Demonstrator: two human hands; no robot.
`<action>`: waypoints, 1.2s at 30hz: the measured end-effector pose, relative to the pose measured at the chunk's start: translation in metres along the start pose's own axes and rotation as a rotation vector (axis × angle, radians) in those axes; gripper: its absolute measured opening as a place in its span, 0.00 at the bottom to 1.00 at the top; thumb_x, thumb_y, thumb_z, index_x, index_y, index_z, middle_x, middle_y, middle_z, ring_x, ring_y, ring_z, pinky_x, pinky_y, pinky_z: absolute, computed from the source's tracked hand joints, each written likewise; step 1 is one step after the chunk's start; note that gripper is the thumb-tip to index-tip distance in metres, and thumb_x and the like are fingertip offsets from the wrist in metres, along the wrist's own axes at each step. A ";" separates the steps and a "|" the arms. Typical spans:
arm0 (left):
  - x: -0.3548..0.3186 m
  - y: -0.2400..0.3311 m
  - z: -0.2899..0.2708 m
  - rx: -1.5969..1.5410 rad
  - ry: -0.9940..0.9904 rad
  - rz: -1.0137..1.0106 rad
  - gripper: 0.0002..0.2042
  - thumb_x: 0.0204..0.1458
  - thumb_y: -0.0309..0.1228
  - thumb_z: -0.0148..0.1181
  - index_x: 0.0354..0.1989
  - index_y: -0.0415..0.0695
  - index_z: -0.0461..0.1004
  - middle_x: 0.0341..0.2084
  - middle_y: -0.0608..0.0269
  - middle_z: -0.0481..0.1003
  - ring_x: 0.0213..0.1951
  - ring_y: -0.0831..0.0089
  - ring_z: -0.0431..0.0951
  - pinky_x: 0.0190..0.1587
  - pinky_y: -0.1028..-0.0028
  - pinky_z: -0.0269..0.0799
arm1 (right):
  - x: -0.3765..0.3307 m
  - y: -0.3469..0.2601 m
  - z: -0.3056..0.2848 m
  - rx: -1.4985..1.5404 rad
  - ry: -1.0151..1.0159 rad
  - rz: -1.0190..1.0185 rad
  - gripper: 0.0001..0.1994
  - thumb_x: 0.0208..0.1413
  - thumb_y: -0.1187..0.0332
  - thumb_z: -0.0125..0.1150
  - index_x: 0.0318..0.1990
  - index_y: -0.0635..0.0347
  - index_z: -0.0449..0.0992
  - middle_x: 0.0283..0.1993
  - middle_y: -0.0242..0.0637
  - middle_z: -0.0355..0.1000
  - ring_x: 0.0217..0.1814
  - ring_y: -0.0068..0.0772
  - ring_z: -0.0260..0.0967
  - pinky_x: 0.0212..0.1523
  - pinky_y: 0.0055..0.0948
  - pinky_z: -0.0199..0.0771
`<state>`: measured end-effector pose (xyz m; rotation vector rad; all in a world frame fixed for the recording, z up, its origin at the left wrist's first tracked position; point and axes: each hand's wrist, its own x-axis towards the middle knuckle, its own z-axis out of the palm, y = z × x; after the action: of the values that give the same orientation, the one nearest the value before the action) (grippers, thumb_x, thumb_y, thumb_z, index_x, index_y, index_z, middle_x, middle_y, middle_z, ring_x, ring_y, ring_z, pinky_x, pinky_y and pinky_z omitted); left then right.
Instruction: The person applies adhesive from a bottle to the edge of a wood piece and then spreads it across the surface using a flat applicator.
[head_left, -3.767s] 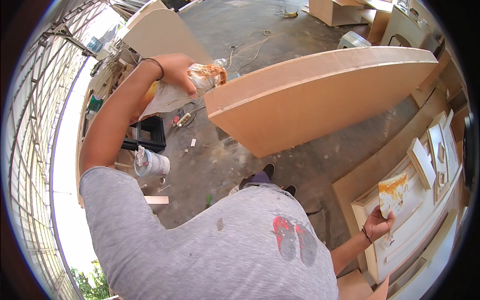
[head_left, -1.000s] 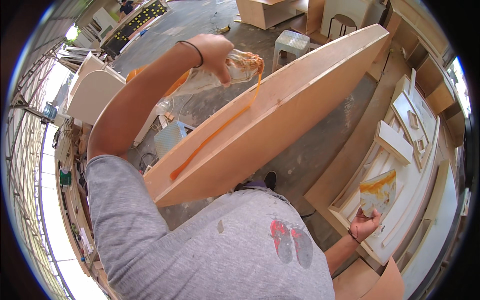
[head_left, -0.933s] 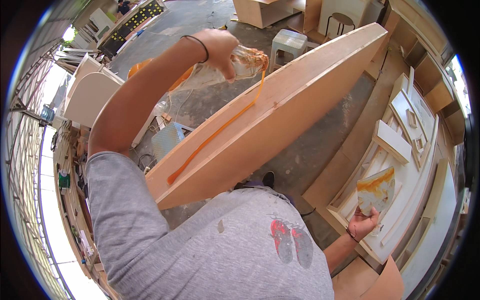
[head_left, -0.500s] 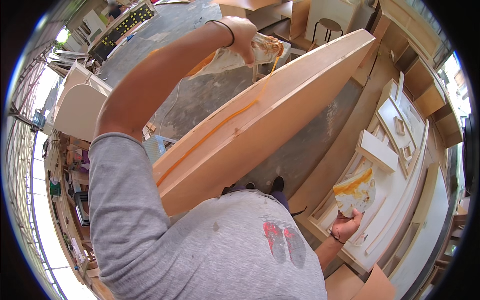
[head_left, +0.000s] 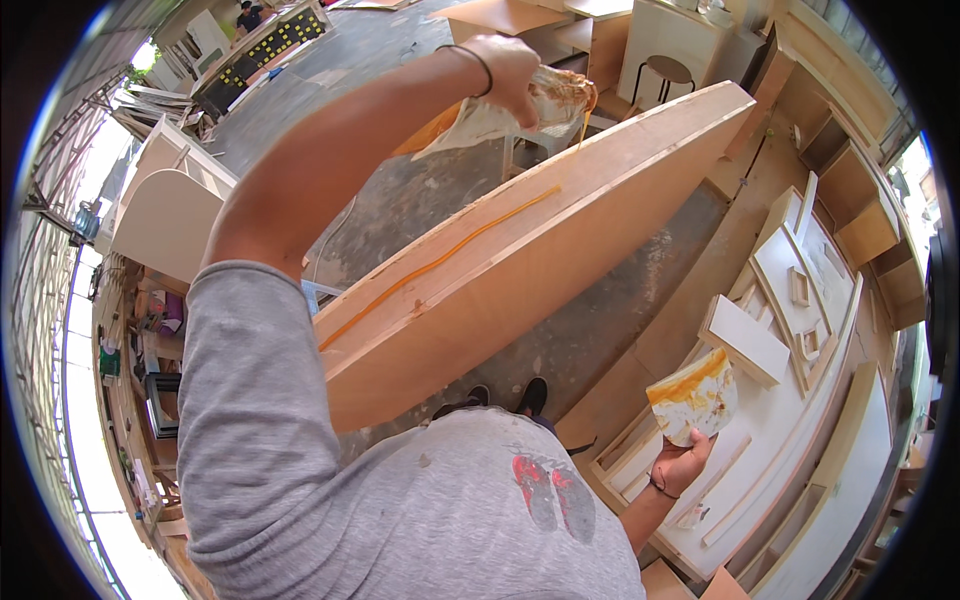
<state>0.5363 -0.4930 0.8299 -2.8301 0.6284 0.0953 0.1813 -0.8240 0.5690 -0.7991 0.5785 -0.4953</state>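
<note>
Along the left rim runs a bright window wall, and below it a cluttered workbench (head_left: 140, 370) carries small tools and tins too small to tell apart. Just beyond it stand pale curved panels (head_left: 165, 215) on a grey concrete floor (head_left: 400, 195), which stretches up toward a dark rack at the far end of the workshop.

Across the middle lies a long plywood board (head_left: 520, 270), standing on its edge and slanting from lower left to upper right. An orange line of glue (head_left: 440, 262) runs along its upper edge face. The person's left arm, in a grey sleeve, reaches up over the board. The left hand (head_left: 510, 70) is clenched around a crumpled, see-through glue bag (head_left: 520, 105), held just above the far end of the glue line, and a thin orange thread drips from the bag's tip toward the board.

Behind the board's upper end stands a round stool (head_left: 665, 72) among pale cabinets.

To the right, flat white panels and wooden strips (head_left: 800, 340) lie in a pile on the floor, with cabinet parts leaning along the wall. Low on the right, well apart from the board, the right hand (head_left: 680, 465) grips a flat scraper card (head_left: 695, 395) smeared with orange glue, holding it upright over the panels.
</note>
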 end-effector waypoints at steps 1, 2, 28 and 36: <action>-0.009 0.001 0.002 -0.007 0.000 0.005 0.35 0.29 0.54 0.75 0.39 0.36 0.78 0.35 0.49 0.80 0.39 0.54 0.81 0.44 0.62 0.76 | 0.004 0.000 0.002 -0.004 0.001 0.007 0.37 0.48 0.75 0.47 0.71 0.56 0.52 0.68 0.42 0.56 0.69 0.46 0.59 0.59 0.50 0.73; -0.015 -0.001 0.009 -0.008 -0.009 0.000 0.35 0.29 0.54 0.75 0.39 0.36 0.78 0.35 0.49 0.80 0.39 0.54 0.81 0.44 0.62 0.76 | 0.009 0.001 0.006 -0.020 -0.005 0.010 0.36 0.48 0.74 0.47 0.70 0.56 0.53 0.68 0.43 0.58 0.68 0.47 0.60 0.58 0.50 0.74; -0.372 -0.057 0.088 -0.242 -0.264 -0.538 0.34 0.28 0.52 0.76 0.36 0.37 0.72 0.27 0.47 0.78 0.35 0.50 0.80 0.41 0.58 0.75 | 0.008 0.081 0.153 -0.189 -0.570 0.263 0.32 0.45 0.81 0.49 0.64 0.66 0.59 0.62 0.44 0.63 0.63 0.41 0.64 0.61 0.40 0.69; -0.472 -0.062 0.117 -0.393 0.081 -0.705 0.37 0.28 0.49 0.77 0.46 0.39 0.73 0.32 0.49 0.79 0.36 0.53 0.81 0.44 0.64 0.75 | -0.113 0.117 0.264 -0.560 -1.352 -0.289 0.24 0.58 0.82 0.49 0.63 0.68 0.62 0.57 0.41 0.69 0.58 0.31 0.67 0.58 0.28 0.65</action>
<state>0.1336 -0.2167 0.7847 -3.2543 -0.4481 -0.0270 0.2910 -0.5487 0.6590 -1.5271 -0.7031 0.0425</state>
